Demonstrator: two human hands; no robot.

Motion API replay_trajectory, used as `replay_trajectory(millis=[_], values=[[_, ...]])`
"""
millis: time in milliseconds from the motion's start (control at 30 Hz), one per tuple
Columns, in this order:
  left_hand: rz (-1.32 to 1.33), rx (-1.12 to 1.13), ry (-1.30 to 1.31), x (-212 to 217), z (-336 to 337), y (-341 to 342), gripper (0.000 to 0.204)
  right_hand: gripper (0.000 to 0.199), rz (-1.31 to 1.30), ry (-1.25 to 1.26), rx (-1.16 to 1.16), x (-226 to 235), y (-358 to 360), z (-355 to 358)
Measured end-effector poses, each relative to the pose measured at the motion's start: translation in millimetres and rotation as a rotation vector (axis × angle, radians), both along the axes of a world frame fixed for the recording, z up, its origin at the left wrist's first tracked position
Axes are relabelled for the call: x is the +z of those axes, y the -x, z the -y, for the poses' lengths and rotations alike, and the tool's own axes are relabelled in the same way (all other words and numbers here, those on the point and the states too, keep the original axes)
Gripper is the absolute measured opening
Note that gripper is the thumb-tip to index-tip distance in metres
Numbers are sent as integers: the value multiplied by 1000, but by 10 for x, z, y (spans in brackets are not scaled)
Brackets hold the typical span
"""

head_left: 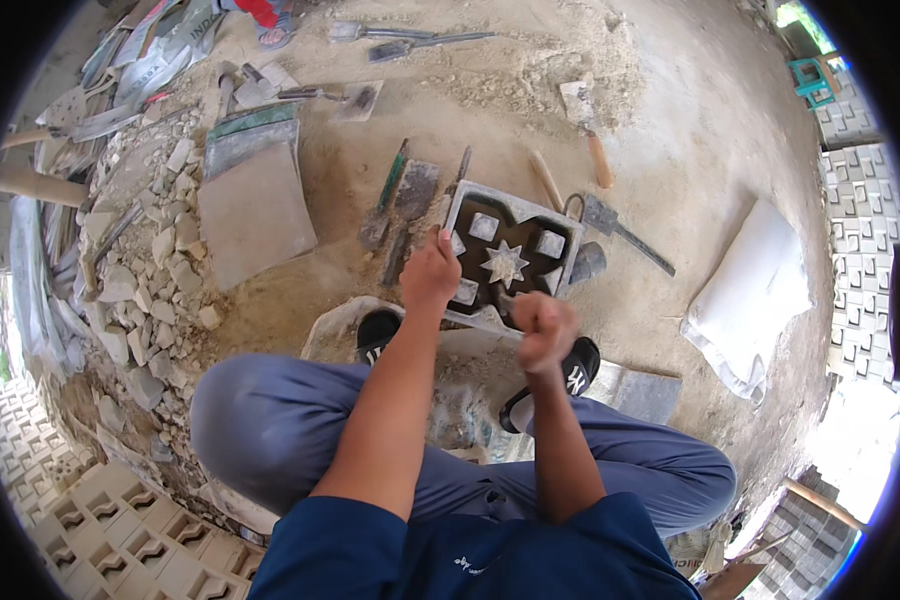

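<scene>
A square, pale-rimmed mould [515, 205] lies in front of me, tilted slightly, with dark recesses, raised square blocks and a star-shaped block [504, 263] at its middle. My left hand [431, 270] is closed at the mould's left edge, its thumb lying along the rim. Over the near right part of the mould, my right hand [546, 330] is closed in a fist, a little blurred. A small tip shows beside that fist above a recess, but the fingers hide what it belongs to.
Trowels [415, 190] and other hand tools lie beyond and left of the mould. A spatula [620, 228] is at its right. Broken pieces [160, 245] heap at left beside stacked sheets [255, 205]. A white sack [755, 290] lies right; a person's foot [275, 38] shows far off.
</scene>
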State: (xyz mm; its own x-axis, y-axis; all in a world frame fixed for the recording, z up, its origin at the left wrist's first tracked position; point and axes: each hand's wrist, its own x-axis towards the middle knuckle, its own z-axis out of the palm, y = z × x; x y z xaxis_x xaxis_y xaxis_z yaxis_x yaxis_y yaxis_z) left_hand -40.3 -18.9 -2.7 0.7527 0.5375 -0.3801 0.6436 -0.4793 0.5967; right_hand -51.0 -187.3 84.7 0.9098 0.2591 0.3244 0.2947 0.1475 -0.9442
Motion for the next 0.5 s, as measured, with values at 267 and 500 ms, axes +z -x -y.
replay_trajectory(millis=[267, 500], values=[[13, 19, -75, -43, -4, -36, 55, 56, 67, 57, -53, 107, 61, -99], [79, 22, -71, -29, 3, -4, 57, 47, 197, 146, -121, 94, 54, -132]])
